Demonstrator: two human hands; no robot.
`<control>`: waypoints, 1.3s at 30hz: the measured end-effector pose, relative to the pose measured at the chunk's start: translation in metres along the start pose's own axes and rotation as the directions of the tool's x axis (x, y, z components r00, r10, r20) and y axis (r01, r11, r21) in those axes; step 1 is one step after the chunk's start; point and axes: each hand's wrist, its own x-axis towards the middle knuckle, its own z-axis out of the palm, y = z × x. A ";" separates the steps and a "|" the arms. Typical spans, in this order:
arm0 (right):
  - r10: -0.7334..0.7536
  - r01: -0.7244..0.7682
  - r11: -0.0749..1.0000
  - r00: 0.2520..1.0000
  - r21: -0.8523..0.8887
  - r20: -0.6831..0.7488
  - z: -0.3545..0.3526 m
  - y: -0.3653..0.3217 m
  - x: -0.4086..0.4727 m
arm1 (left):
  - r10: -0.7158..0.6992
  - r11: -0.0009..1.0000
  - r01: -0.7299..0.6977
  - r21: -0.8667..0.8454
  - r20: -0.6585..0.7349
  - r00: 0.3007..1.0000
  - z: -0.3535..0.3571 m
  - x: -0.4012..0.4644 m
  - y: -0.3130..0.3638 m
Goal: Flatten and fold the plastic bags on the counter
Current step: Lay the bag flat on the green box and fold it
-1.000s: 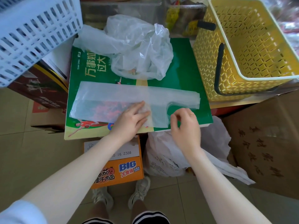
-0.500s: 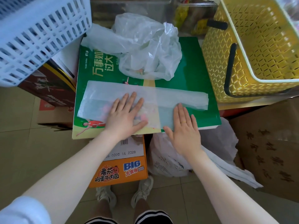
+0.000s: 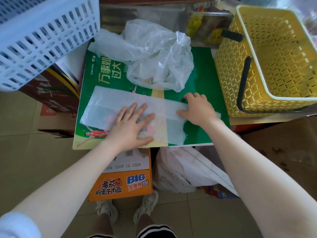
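A flattened translucent plastic bag lies lengthwise on the green printed board that serves as the counter. My left hand presses flat on the bag's middle with its fingers spread. My right hand sits on the bag's narrow right end. Its fingers are bent over the strip's far edge and its thumb lies on the plastic. A crumpled clear plastic bag sits in a heap on the board's far side, just behind the flat one.
A yellow basket with a black handle stands close to the right of the board. A white slatted basket overhangs the far left. Below the board are an orange carton, a white sack and brown boxes.
My right hand left the bag's near edge and moved right and away, onto the narrow end, bending its fingers. My left hand went from touching the bag to lying flat on its middle.
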 end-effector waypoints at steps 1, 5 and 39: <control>0.023 -0.025 0.999 0.999 0.036 0.039 -0.001 0.000 0.000 | 0.013 1.000 -0.013 -0.016 -0.011 1.000 0.000 -0.001 0.000; 0.116 -0.133 0.987 0.976 0.085 0.184 -0.004 0.004 -0.005 | 0.109 0.992 -0.117 -0.056 -0.116 0.987 0.004 -0.006 0.012; 0.181 -0.187 0.936 0.982 0.297 0.048 0.041 -0.115 -0.011 | -0.571 0.650 0.337 -0.681 -0.146 0.808 -0.011 -0.085 -0.015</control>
